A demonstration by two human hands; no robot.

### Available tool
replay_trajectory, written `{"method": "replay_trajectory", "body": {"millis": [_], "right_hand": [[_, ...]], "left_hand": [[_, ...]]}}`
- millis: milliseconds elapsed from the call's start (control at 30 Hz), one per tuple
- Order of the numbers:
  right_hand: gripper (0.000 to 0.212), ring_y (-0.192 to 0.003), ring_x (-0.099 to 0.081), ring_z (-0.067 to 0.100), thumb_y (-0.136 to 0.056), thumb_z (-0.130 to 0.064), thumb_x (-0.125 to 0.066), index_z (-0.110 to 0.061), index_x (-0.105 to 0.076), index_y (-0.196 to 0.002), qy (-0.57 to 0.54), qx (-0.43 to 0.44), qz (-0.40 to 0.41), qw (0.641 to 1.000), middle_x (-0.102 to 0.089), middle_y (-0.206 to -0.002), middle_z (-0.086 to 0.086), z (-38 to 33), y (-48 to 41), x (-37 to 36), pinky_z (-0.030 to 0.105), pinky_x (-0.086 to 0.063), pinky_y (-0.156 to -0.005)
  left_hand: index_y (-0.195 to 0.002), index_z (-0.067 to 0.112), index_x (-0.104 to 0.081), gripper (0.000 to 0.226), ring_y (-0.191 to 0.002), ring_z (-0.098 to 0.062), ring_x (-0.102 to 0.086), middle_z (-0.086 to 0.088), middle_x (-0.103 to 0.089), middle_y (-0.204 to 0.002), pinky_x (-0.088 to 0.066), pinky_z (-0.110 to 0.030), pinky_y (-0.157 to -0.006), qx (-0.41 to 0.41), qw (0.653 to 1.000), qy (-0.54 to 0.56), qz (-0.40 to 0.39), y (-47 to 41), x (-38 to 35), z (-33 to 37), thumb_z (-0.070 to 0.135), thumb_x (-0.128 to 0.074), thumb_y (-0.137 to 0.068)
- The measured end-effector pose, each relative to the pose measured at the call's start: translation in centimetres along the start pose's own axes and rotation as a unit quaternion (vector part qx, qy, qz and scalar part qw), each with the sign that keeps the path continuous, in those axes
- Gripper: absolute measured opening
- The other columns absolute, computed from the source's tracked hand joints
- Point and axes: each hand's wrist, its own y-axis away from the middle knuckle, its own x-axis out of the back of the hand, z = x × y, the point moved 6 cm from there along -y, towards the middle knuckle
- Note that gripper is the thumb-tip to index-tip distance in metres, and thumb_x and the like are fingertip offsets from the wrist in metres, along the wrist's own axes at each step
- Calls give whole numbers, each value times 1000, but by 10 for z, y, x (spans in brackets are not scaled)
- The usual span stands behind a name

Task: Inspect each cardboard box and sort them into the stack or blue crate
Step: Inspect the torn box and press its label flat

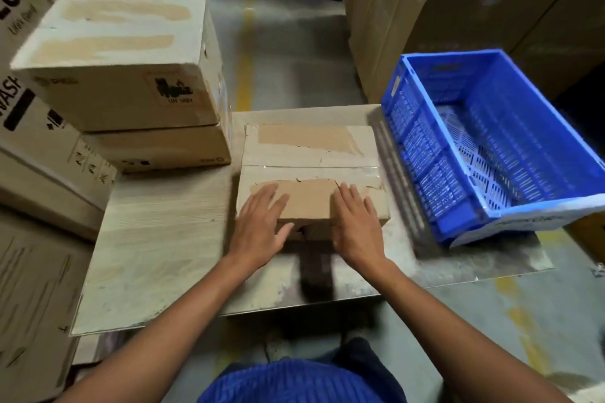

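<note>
The view is taken from the person's head and looks forward and steeply down on the surface (157,239), so the blue shirt (294,383) lies at the lower edge, and the left forearm (183,314) and the right forearm (435,311) come up into the frame from there. The camera is near: the cardboard box (311,147) sits close to the middle and looks large. The wide lens bends the lines at the borders and still takes in the stack (131,75) on the left, the blue crate (422,154) on the right, and the floor (294,59) of the aisle running away at the top.
</note>
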Motion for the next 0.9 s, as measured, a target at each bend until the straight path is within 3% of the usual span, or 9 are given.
{"method": "replay_trajectory", "body": {"millis": [67,133,267,400,533,633,733,900], "right_hand": [[80,-154,-18,31,-85,-23,-68,-4,-33,-154,27,-21,-17,999,-26,-164,14,-1,-1,-10,51,-16,-124],[81,-154,-19,30,-85,-31,-67,-3,-35,-153,30,-32,-11,999,-29,-163,14,-2,0,-17,52,-19,-124],[80,-152,-26,31,-87,-50,-45,-2,-40,-151,36,-31,17,999,-35,-160,16,-4,1,-16,53,-23,-122],[93,-156,-9,26,-86,-65,-11,-7,-27,-157,-10,-31,-53,998,-18,-167,12,-16,-14,-2,52,-11,-124],[83,-156,-3,28,-93,-62,2,-18,-19,-161,-7,63,-69,996,-7,-169,5,-51,-30,-11,56,-5,-124],[73,-155,-11,29,-102,-60,0,-24,-28,-159,-4,65,-43,997,-19,-167,1,-62,-32,-23,60,-10,-122],[73,-155,-15,31,-100,-62,-7,-24,-34,-156,-9,63,-50,997,-25,-166,3,-61,-36,-20,59,-13,-121],[84,-156,6,30,-90,-64,1,-23,-13,-161,7,42,-76,996,4,-169,8,-44,-64,-9,59,-7,-121]], "left_hand": [[-157,17,-28,85,-153,-31,-16,-13,-16,-166,-16,-48,-124,25,995,-59,-71,-3,-13,6,50,-66,-89],[-160,21,-7,91,-155,-27,3,-9,4,-167,-1,-45,-126,41,987,-113,-103,-4,-24,5,66,-49,-92],[-161,21,-6,95,-155,-26,5,-9,4,-168,1,-45,-125,41,980,-141,-134,-4,-26,3,76,-35,-90],[-160,20,-16,92,-155,-23,0,-8,-5,-167,2,-42,-125,39,988,-88,-117,-9,-13,-1,74,-8,-86],[-159,13,-19,80,-155,-27,0,-15,-4,-167,0,-39,-124,94,991,-70,-66,-15,-4,-16,60,-15,-95],[-160,9,-11,66,-155,-28,6,-18,3,-166,5,-37,-123,122,984,-92,-87,-16,-7,-17,45,-24,-106],[-160,8,-11,62,-155,-32,2,-22,-2,-166,-1,-40,-124,125,977,-129,-116,-22,-4,-11,38,-25,-107],[-160,15,-9,59,-155,-29,-1,-15,-3,-167,-4,-43,-126,77,982,-118,-128,-55,-3,-2,34,-26,-108]]}}
